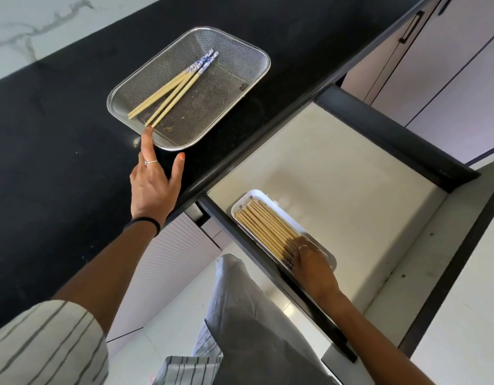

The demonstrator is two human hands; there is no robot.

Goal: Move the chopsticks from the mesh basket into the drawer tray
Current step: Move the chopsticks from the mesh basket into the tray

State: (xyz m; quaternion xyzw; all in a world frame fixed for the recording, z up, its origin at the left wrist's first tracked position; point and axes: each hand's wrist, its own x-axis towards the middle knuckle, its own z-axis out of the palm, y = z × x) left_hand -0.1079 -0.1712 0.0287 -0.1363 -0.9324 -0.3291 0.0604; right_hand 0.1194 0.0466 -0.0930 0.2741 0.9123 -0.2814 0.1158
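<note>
A metal mesh basket point(234, 48) sits on the black counter and holds several wooden chopsticks point(170, 91) with blue-and-white patterned ends. My left hand point(152, 184) is open, and its index fingertip touches the basket's near rim by the chopstick tips. A white tray point(240, 202) lies in the open drawer, filled with several chopsticks point(265, 227) laid side by side. My right hand point(312, 263) rests on the near ends of those chopsticks, fingers spread flat, covering that end of the tray.
The drawer point(337, 173) has a cream floor and dark side walls. The black countertop point(59, 120) runs left; a marble surface point(31, 31) lies beyond it. Lilac cabinet doors point(448, 79) stand at the upper right.
</note>
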